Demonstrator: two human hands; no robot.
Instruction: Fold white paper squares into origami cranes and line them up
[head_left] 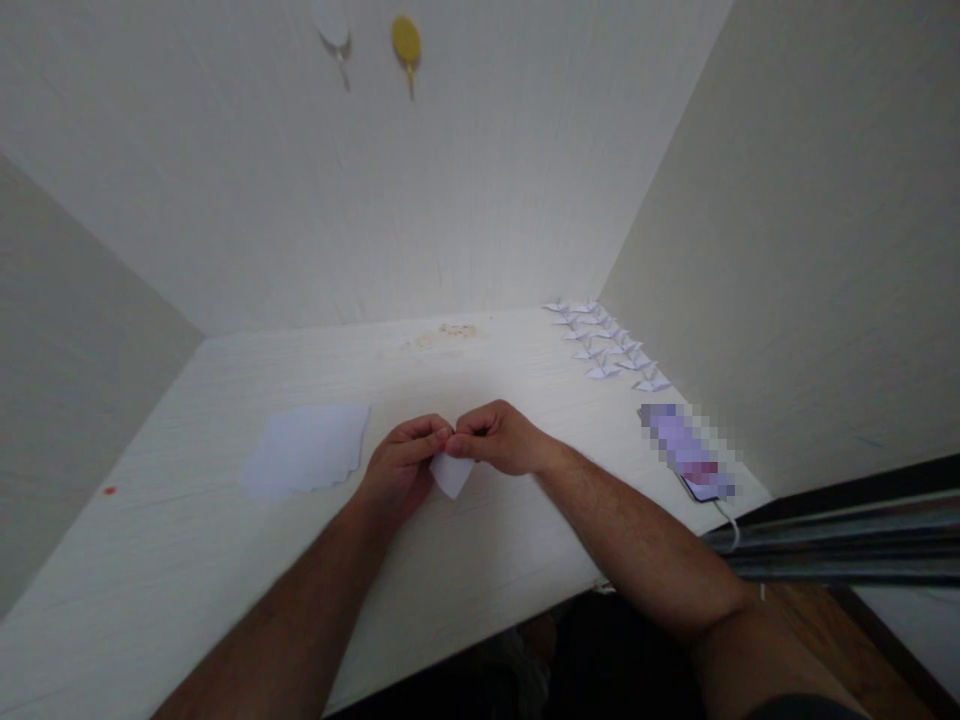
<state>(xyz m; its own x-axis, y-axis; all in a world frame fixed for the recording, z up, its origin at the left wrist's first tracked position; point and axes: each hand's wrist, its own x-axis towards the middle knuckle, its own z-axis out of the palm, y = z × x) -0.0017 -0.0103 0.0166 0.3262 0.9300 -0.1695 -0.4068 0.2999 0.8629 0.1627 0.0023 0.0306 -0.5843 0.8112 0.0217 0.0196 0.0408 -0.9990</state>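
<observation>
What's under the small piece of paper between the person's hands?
White table shows around the paper's lower tip. The table directly beneath is covered, and the left hand and right hand hide the paper's upper part. Whether it touches the table, I can't tell.

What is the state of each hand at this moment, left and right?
Left hand: closed, pinching the small folded paper.
Right hand: closed, pinching the same paper at its upper edge.

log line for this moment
left hand: pinching white paper | right hand: pinching same paper | paper sheets: left of hands | folded paper figures: back right
</observation>
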